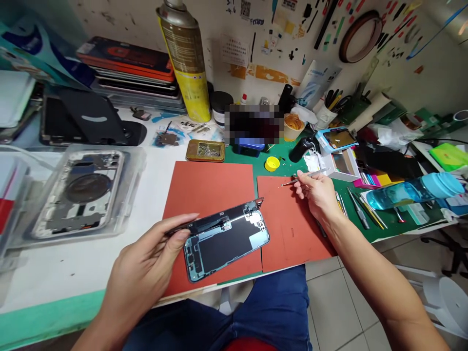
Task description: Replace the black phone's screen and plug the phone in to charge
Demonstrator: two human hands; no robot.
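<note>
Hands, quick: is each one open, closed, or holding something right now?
Left hand: closed, holding the lifted screen of the opened phone.
Right hand: closed, holding tweezers.

Phone repair workshop, cramped bench. Left hand [146, 265] grips opened blue-grey smartphone [228, 241], screen hinged up, innards bare, above orange-red rubber work mats [212, 187]. Right hand [318, 195] pinches thin metal tweezers [303, 178]. Just right of right hand: slim metal hand tools [360, 212] on green cutting mat [283, 165]. Left of left hand: clear plastic tray [135, 161] with stripped silver phone housing [78, 195]. Beyond left hand: shallow brass-coloured tin of small metal bits [204, 151], tall yellow-and-bronze spray can [185, 58], stack of flat dark and orange slabs [127, 73]. Beyond both hands: white wall [215, 24] stuck with small parts, tape strips.
</note>
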